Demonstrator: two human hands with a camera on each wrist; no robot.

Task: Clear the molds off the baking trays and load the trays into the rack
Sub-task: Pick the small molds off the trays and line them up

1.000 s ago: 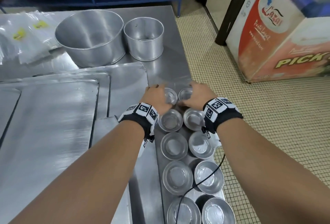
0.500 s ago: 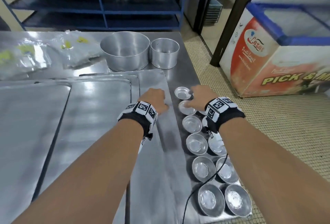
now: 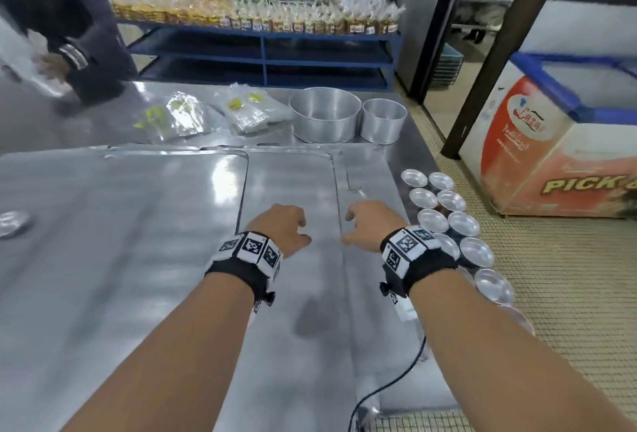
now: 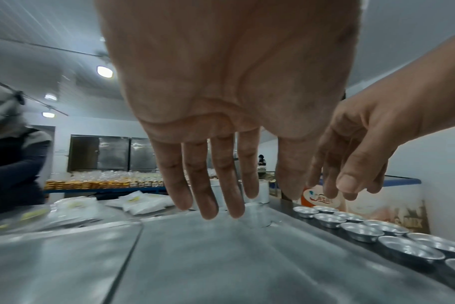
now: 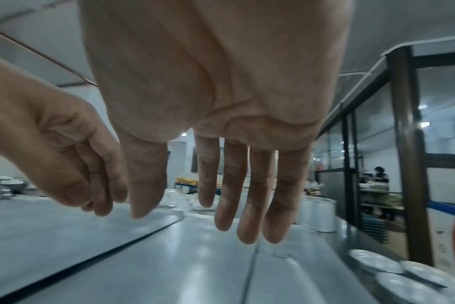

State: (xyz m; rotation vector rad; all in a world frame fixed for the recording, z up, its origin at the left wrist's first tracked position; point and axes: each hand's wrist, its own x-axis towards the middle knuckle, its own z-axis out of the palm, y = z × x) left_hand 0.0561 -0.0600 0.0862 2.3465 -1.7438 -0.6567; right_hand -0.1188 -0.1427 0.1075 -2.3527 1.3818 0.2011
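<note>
Several small round metal molds (image 3: 448,221) stand in two rows along the table's right edge, also seen in the left wrist view (image 4: 358,228) and the right wrist view (image 5: 377,261). Flat metal baking trays (image 3: 120,231) lie overlapping across the table, with one (image 3: 289,180) under my hands. My left hand (image 3: 286,224) hovers over that tray with straight, empty fingers (image 4: 208,195). Just to its right, my right hand (image 3: 362,224) hangs over the seam to the adjoining tray (image 3: 372,173), its fingers (image 5: 249,205) also straight and empty. A single mold (image 3: 13,223) sits at the far left.
Two round cake tins (image 3: 325,114) (image 3: 383,120) and plastic bags (image 3: 179,118) lie at the table's far side. Another person (image 3: 69,35) stands at the far left. Behind is a blue shelf (image 3: 262,52); a chest freezer (image 3: 551,142) stands to the right.
Both hands have left the molds at the right edge and moved left over the trays, empty. The head view has lifted, showing more of the room.
</note>
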